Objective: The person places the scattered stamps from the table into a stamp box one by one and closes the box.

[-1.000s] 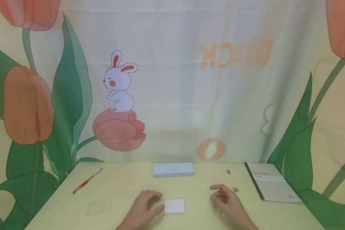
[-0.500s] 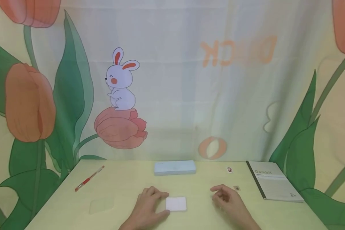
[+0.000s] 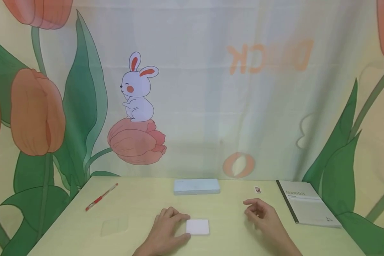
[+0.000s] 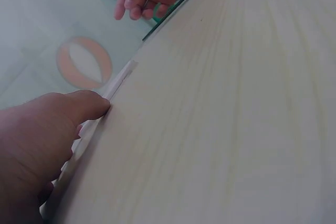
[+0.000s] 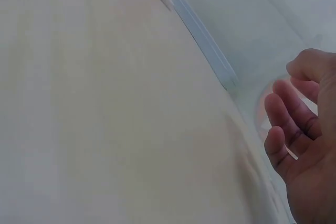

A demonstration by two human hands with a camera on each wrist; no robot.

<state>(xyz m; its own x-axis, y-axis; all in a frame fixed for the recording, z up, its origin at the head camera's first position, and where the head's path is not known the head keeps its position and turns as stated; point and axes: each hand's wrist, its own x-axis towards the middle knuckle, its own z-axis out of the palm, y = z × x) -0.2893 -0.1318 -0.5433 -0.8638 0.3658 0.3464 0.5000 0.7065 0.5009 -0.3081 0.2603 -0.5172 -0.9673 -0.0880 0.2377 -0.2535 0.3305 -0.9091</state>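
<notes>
My left hand rests on the table beside a small white rectangular pad, thumb and index finger spread to pinch its two left corners. In the left wrist view, the thumb of that hand lies right along a pale edge. My right hand hovers right of the pad with loosely curled fingers and holds nothing. The right wrist view shows the same hand, bent fingers apart from the thumb. A small picture sticker lies just beyond it. The other small tan sticker is hidden behind this hand.
A light blue pencil case stands at the back middle. A grey notebook lies at the right, a red pen at the left. A faint translucent sheet lies front left. A printed curtain hangs behind the table.
My left hand has moved right and spread its thumb and index finger to the pad's left corners. My right hand has moved right, covering the tan sticker. The view has shifted slightly.
</notes>
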